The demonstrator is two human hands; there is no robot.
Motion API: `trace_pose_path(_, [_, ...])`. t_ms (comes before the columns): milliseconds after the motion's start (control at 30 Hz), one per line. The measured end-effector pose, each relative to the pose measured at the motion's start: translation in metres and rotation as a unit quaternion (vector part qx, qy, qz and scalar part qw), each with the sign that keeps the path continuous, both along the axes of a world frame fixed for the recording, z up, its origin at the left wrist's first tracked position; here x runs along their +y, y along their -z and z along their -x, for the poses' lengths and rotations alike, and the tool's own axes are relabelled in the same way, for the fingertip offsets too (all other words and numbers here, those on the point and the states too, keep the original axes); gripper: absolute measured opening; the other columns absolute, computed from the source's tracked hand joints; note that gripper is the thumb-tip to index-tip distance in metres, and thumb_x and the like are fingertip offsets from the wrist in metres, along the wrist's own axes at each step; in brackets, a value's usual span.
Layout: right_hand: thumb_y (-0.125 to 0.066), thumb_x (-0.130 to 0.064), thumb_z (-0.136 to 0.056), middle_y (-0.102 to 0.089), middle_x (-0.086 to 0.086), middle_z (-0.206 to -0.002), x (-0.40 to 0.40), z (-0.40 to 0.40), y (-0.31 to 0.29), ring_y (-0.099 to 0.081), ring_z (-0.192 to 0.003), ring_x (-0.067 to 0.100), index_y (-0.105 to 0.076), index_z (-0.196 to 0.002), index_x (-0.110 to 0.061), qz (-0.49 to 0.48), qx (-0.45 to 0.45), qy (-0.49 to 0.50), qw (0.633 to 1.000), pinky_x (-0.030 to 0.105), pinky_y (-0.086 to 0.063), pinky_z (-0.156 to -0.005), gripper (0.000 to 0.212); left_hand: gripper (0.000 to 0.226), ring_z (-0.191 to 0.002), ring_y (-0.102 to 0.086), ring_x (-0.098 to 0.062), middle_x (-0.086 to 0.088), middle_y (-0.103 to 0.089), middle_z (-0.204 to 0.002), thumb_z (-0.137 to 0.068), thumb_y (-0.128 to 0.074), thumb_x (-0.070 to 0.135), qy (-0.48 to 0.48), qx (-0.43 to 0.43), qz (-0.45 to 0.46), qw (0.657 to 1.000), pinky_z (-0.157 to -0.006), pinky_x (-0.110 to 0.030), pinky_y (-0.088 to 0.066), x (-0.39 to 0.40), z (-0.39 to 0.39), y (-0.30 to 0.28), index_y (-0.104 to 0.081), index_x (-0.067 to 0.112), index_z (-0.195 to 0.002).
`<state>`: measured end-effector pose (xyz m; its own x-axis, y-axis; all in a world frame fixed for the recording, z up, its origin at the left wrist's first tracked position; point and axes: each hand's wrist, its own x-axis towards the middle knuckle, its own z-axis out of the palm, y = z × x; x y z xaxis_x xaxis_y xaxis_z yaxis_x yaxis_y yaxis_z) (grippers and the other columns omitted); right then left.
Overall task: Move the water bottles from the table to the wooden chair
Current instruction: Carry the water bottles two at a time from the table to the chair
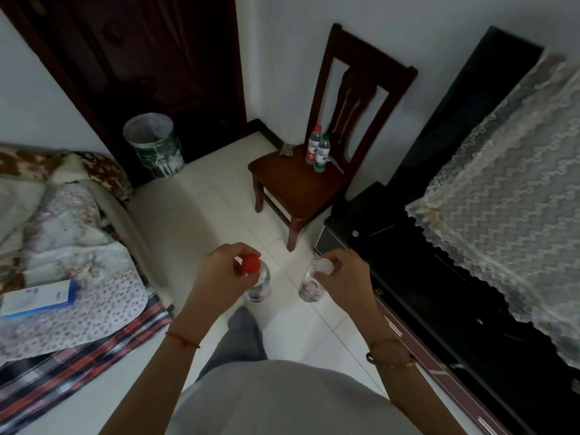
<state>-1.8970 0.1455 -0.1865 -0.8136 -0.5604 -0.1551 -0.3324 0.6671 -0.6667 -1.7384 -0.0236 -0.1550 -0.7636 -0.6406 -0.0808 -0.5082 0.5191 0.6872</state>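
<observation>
My left hand (219, 271) grips a clear water bottle with a red cap (259, 282) by its neck, hanging upright over the floor. My right hand (345, 271) holds a second clear bottle with a white cap (310, 285) the same way. Ahead stands the dark wooden chair (282, 180) against the wall. Two bottles stand upright at the back right of its seat: one red-capped (313, 146) and one green-capped (322, 152), touching or nearly so. A small crumpled item (286, 150) lies on the seat to their left.
A black cabinet (423, 262) runs along the right, partly draped with a lace cloth (508, 189). A bed with floral bedding (62, 246) and a blue-white box (37, 298) fills the left. A lined bin (153, 146) stands by the dark door (141, 58). White tile floor (204, 215) lies between.
</observation>
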Motion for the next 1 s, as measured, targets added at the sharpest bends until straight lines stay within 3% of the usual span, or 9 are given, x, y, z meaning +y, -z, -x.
trace_pose_path(167, [-0.075,-0.017,-0.077,-0.063,0.002,-0.092,-0.082,0.052,0.007,-0.057,-0.080,0.011,-0.068,-0.097,-0.013,-0.008,0.000,0.000,1.000,0.009,-0.037,-0.065,0.021,0.024,-0.072,-0.058,-0.002,0.009,-0.067,-0.087,-0.074,-0.075,0.018,0.026,0.001,-0.005,1.000,-0.067,-0.008,-0.040,-0.083,0.058,0.005,-0.069,0.024,-0.096])
trace_pose_path(333, [-0.073,-0.009,-0.076,-0.057,-0.003,-0.083,-0.168,0.092,0.004,-0.052,-0.075,0.009,-0.067,-0.094,-0.009,0.002,-0.019,0.042,0.999,0.017,-0.040,-0.067,0.020,0.025,-0.074,-0.059,-0.003,0.009,-0.065,-0.086,-0.071,-0.075,0.021,0.083,0.006,-0.024,0.996,-0.068,-0.011,-0.044,-0.178,0.115,0.009,-0.068,0.025,-0.095])
trace_pose_path(467, [-0.074,-0.010,-0.072,-0.062,0.004,-0.095,-0.230,0.122,0.006,-0.059,-0.080,0.015,-0.066,-0.088,-0.018,0.027,-0.031,0.098,0.994,0.023,-0.046,-0.070,0.020,0.027,-0.076,-0.060,-0.007,0.005,-0.066,-0.087,-0.069,-0.076,0.020,0.132,0.018,-0.017,0.991,-0.073,-0.025,-0.052,-0.250,0.162,0.007,-0.068,0.023,-0.094])
trace_pose_path(567, [-0.073,-0.014,-0.073,-0.060,0.003,-0.095,-0.267,0.144,0.007,-0.058,-0.080,0.014,-0.066,-0.090,-0.019,0.020,-0.025,0.113,0.993,0.023,-0.048,-0.071,0.020,0.026,-0.075,-0.059,-0.006,0.004,-0.067,-0.088,-0.069,-0.076,0.016,0.157,0.024,-0.007,0.987,-0.072,-0.026,-0.052,-0.292,0.197,0.005,-0.069,0.022,-0.093])
trace_pose_path(633, [-0.073,-0.014,-0.074,-0.057,0.001,-0.097,-0.289,0.159,0.007,-0.056,-0.082,0.014,-0.066,-0.093,-0.020,0.023,-0.032,0.129,0.991,0.020,-0.045,-0.072,0.021,0.025,-0.075,-0.059,-0.006,0.006,-0.067,-0.088,-0.069,-0.076,0.014,0.164,0.030,-0.012,0.986,-0.072,-0.026,-0.053,-0.316,0.220,0.005,-0.069,0.023,-0.092])
trace_pose_path(767, [-0.073,-0.014,-0.075,-0.055,-0.002,-0.097,-0.326,0.194,0.010,-0.057,-0.087,0.016,-0.064,-0.095,-0.021,0.027,-0.036,0.159,0.986,0.028,-0.050,-0.081,0.022,0.028,-0.077,-0.062,-0.007,0.007,-0.067,-0.090,-0.070,-0.078,0.015,0.179,0.023,-0.035,0.983,-0.073,-0.029,-0.056,-0.355,0.267,0.012,-0.068,0.023,-0.094])
trace_pose_path(1000, [-0.074,-0.016,-0.075,-0.057,-0.002,-0.100,-0.364,0.268,0.034,-0.056,-0.088,0.013,-0.062,-0.095,-0.025,0.002,-0.048,0.187,0.981,0.025,-0.047,-0.082,0.025,0.035,-0.085,-0.062,-0.008,0.008,-0.065,-0.093,-0.067,-0.080,0.014,0.203,-0.001,-0.068,0.977,-0.079,-0.031,-0.056,-0.397,0.356,0.026,-0.067,0.022,-0.099])
